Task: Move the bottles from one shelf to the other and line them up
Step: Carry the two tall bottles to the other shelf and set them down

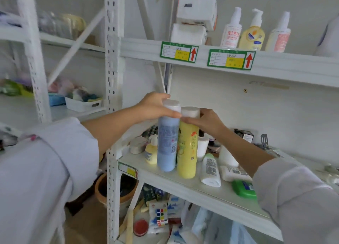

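Two tall bottles gripped at the caps on the lower shelf (pixel 183 186).
The left hand (pixel 154 106) curls round the blue bottle (pixel 167 142), seemingly lifted; the right hand (pixel 205 121) pinches the yellow bottle (pixel 187 152); three pump bottles (pixel 252 36) stand above.

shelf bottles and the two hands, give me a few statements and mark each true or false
1. The left hand grips the blue bottle near its white cap. True.
2. The right hand hangs free and holds nothing. False: it grips the yellow bottle just under its cap.
3. The blue bottle and the yellow bottle are upright, side by side. True.
4. The upper shelf has no bottles on it. False: three pump bottles stand there in a row.
5. A white bottle lies on its side on the lower shelf, right of the yellow bottle. True.
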